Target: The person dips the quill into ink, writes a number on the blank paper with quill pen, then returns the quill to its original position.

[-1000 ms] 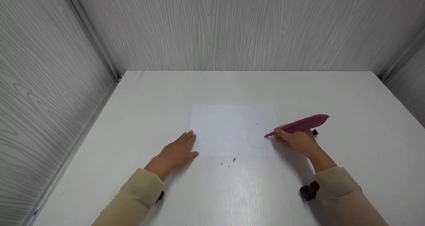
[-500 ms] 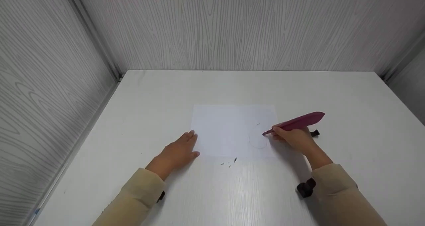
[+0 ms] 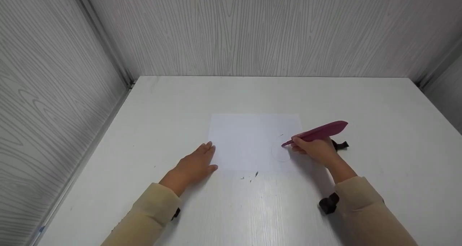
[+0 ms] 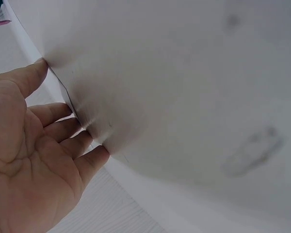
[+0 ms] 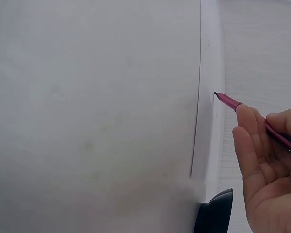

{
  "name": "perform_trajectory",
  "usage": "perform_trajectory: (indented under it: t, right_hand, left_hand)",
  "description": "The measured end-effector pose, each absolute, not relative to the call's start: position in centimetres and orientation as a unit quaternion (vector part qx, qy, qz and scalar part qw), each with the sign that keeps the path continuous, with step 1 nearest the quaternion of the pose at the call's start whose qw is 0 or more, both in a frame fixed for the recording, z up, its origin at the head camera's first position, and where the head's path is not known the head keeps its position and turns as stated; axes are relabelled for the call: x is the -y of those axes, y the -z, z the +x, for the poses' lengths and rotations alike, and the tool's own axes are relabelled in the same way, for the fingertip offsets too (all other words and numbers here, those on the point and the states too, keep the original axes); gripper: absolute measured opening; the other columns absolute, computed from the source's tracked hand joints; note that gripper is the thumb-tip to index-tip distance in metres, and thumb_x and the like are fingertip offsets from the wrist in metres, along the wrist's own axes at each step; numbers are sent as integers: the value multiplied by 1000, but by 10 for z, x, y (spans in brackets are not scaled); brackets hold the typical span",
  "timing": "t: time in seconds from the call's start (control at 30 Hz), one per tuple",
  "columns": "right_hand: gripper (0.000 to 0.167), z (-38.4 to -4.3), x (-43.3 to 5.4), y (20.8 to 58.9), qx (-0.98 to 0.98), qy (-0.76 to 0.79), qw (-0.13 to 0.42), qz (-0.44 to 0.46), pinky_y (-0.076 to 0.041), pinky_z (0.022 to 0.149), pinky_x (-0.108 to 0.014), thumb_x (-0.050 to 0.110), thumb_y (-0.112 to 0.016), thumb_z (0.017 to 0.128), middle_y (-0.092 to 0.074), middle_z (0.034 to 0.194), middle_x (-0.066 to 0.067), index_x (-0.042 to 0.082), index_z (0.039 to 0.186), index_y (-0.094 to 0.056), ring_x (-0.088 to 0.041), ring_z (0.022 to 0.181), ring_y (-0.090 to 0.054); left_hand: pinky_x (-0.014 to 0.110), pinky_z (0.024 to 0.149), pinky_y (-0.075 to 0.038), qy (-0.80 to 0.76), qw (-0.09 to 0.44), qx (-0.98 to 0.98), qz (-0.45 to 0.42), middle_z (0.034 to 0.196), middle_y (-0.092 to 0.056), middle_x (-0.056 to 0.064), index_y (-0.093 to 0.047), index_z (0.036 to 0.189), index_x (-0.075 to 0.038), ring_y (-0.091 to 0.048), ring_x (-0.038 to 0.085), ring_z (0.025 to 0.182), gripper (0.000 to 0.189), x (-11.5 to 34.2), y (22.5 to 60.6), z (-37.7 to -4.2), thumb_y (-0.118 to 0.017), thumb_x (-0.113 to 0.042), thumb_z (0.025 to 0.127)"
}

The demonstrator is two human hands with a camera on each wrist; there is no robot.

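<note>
A magenta feather pen (image 3: 325,130) slants over flat white paper (image 3: 245,141).

Maroon pen (image 3: 325,130) (in right-hand fingers (image 3: 300,142)) partly over white paper (image 3: 242,141).

A gray wood-grain back wall (image 3: 231,29) spans the top of the frame, similar side walls (image 3: 43,94) flank left and right, and soft glare (image 3: 256,213) brightens the white counter (image 3: 173,105) at lower center.

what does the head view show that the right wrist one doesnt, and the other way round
Only the head view shows the left hand, both beige sleeves and the back wall. Only the right wrist view shows the palm of the right hand. Both show that hand holding the maroon pen.
</note>
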State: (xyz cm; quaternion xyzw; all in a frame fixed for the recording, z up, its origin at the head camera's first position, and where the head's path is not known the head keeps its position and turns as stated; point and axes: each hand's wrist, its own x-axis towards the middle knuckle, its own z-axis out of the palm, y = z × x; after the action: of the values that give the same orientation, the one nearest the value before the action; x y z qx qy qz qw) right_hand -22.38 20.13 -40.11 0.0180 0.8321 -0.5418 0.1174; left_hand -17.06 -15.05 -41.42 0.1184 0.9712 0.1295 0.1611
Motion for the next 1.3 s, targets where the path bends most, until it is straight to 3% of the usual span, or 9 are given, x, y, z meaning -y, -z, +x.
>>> perform_trajectory:
  t: [0.67, 1.3]
  right_hand:
    - [34, -224, -188, 406, -811, 573, 119, -26, -55, 76, -28, 24, -67, 92, -72, 92, -11, -5, 110, -67, -16, 84, -70]
    - [35, -223, -185, 409, -816, 559, 139, -39, -55, 78, -30, 28, -68, 90, -72, 93, -10, -2, 109, -68, -18, 85, -69]
  left_hand:
    - [46, 112, -19, -122, 164, -971, 127, 158, -13, 9, -21, 151, -4, -9, 25, 144, 68, 151, 415, -171, -49, -37, 100]
    - [45, 113, -19, -126, 165, -970, 126, 158, -12, 8, -21, 151, -4, -9, 25, 144, 67, 150, 415, -170, -50, -36, 100]
